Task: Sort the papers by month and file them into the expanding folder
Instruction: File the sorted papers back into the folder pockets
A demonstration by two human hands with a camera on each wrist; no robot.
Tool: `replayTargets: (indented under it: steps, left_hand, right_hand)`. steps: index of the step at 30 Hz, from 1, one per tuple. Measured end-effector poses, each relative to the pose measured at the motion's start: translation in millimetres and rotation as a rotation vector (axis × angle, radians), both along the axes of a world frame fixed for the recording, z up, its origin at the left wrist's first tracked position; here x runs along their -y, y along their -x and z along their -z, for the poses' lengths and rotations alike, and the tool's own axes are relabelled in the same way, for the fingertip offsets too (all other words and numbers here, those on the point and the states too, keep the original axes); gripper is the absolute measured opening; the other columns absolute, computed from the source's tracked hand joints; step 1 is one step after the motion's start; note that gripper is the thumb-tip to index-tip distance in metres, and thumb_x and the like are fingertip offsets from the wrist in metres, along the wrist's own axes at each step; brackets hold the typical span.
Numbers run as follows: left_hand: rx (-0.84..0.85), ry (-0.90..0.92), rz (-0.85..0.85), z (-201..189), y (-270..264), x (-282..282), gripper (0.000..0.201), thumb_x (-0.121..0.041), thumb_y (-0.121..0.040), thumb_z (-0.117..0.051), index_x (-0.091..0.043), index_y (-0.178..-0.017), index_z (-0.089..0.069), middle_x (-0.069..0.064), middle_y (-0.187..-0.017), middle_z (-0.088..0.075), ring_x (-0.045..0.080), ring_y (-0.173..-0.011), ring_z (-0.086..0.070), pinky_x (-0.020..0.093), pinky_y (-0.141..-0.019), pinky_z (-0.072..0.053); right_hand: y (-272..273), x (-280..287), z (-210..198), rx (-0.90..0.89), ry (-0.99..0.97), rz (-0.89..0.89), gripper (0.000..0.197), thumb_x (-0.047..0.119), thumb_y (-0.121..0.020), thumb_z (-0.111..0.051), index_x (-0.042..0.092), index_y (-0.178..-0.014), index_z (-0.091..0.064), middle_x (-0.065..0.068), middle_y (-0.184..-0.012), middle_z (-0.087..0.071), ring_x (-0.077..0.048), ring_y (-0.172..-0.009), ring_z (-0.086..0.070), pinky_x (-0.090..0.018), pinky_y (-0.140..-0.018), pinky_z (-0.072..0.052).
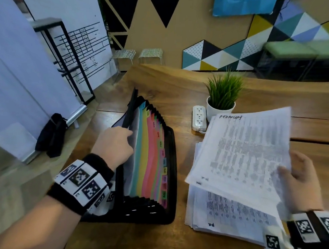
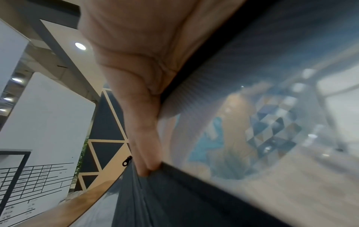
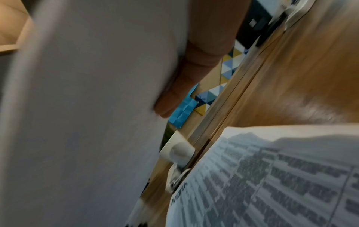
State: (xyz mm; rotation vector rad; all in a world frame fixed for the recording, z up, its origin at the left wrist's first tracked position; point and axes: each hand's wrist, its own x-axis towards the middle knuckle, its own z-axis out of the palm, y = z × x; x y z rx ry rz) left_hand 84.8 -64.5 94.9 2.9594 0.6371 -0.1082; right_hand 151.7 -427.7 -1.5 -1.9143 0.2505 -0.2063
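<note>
Black fabric edges the expanding folder (image 1: 154,163), which lies open on the wooden table (image 1: 177,89) with its pockets fanned out in blue, yellow, pink and green, each with a small month tab along the right side. The left hand (image 1: 114,144) grips the folder's front flap at its top edge: the left wrist view shows the thumb and fingers (image 2: 143,153) pinching the dark rim of a translucent mesh panel, pulling it away from the coloured dividers.

To the right of the folder, the right hand (image 1: 300,181) holds up a few printed sheets (image 1: 244,148) by their near right edge, thumb on top and fingers underneath, as the right wrist view confirms. The top sheet bears the handwritten word "February" at its far end. These sheets are raised above the stack of papers (image 1: 229,214), which rests flat on the table just beside the folder.

Beyond the papers stand a white power strip (image 1: 199,117) and a small potted plant (image 1: 222,97) in a white pot, close together. A black bag (image 1: 51,135) lies on the floor to the left
</note>
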Motion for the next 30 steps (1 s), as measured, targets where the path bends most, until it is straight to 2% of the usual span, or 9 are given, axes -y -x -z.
replayTargets:
  steps: [6,13,14,15,17,18,24,28,30]
  left_hand:
    - [0.098,0.219,-0.078,-23,6,-7,0.062,-0.033,-0.076,-0.076,-0.023,-0.133,-0.054,0.004,-0.137,-0.054,0.021,-0.123,-0.05,0.029,-0.098,-0.038]
    - [0.15,0.398,-0.102,-46,19,-40,0.053,-0.024,-0.073,-0.079,-0.025,-0.124,-0.062,0.002,-0.121,-0.064,0.012,-0.098,-0.058,0.037,-0.095,-0.04]
    - [0.158,0.419,-0.095,-45,19,-40,0.053,-0.023,-0.074,-0.078,-0.025,-0.124,-0.061,0.002,-0.118,-0.065,0.003,-0.074,-0.024,0.036,-0.095,-0.04]
    - [0.161,0.428,-0.09,-44,18,-39,0.051,-0.018,-0.076,-0.077,-0.025,-0.125,-0.061,0.001,-0.114,-0.066,0.007,-0.104,-0.028,0.037,-0.095,-0.04]
    - [0.185,0.451,-0.083,-38,15,-36,0.049,-0.008,-0.08,-0.072,-0.025,-0.125,-0.06,0.004,-0.118,-0.065,0.013,-0.101,-0.059,0.032,-0.093,-0.041]
    - [0.195,0.467,-0.086,-35,13,-34,0.049,-0.005,-0.081,-0.069,-0.025,-0.125,-0.06,0.003,-0.122,-0.064,0.011,-0.087,-0.055,0.03,-0.091,-0.042]
    - [0.214,0.496,-0.084,-16,7,-25,0.051,-0.004,-0.081,-0.065,-0.034,-0.122,-0.061,-0.002,-0.132,-0.056,0.019,-0.113,-0.057,0.03,-0.095,-0.042]
    - [0.233,0.497,-0.078,-15,8,-22,0.053,-0.003,-0.08,-0.064,-0.041,-0.117,-0.06,0.002,-0.126,-0.061,0.038,-0.089,-0.065,0.044,-0.08,-0.052]
    - [0.25,0.532,-0.08,-15,8,-20,0.053,-0.001,-0.081,-0.062,-0.04,-0.116,-0.059,0.002,-0.111,-0.068,0.034,-0.064,-0.062,0.034,-0.06,-0.051]
  right_hand:
    - [-14,-42,2,0.008,0.228,-0.156,0.065,0.003,-0.094,-0.044,0.044,-0.141,-0.028,0.002,-0.076,-0.056,-0.013,-0.058,-0.054,-0.027,-0.063,-0.045]
    - [-50,-26,-7,0.064,0.591,-0.313,0.031,-0.006,-0.09,-0.045,0.008,-0.099,-0.071,-0.016,-0.11,-0.065,-0.022,-0.084,-0.057,-0.032,-0.088,-0.047]
    - [-52,-24,-8,0.066,0.6,-0.351,0.03,-0.005,-0.09,-0.046,0.009,-0.096,-0.072,-0.013,-0.109,-0.066,-0.02,-0.082,-0.057,-0.028,-0.085,-0.046]
    - [-54,-21,-7,0.056,0.605,-0.396,0.03,-0.004,-0.09,-0.048,0.011,-0.091,-0.073,-0.008,-0.109,-0.067,-0.017,-0.083,-0.057,-0.025,-0.083,-0.044]
    - [-55,-15,0,-0.027,0.58,-0.491,0.037,-0.003,-0.09,-0.049,0.022,-0.078,-0.073,0.001,-0.107,-0.066,-0.013,-0.089,-0.057,-0.023,-0.085,-0.041]
    - [-55,-11,6,-0.101,0.546,-0.528,0.042,-0.003,-0.091,-0.049,0.027,-0.072,-0.072,0.003,-0.106,-0.064,-0.013,-0.092,-0.058,-0.023,-0.087,-0.041]
    - [-39,17,49,-0.42,0.607,-0.531,0.03,0.002,-0.092,-0.047,0.021,-0.082,-0.068,-0.004,-0.099,-0.069,-0.02,-0.082,-0.066,-0.028,-0.069,-0.053]
    - [-23,22,49,-0.465,0.662,-0.541,0.016,0.01,-0.091,-0.052,0.023,-0.087,-0.061,-0.001,-0.105,-0.066,-0.015,-0.091,-0.06,-0.029,-0.085,-0.048]
    - [-18,22,42,-0.503,0.806,-0.549,0.01,0.02,-0.091,-0.055,0.028,-0.093,-0.06,-0.004,-0.119,-0.056,-0.017,-0.103,-0.051,-0.034,-0.096,-0.042]
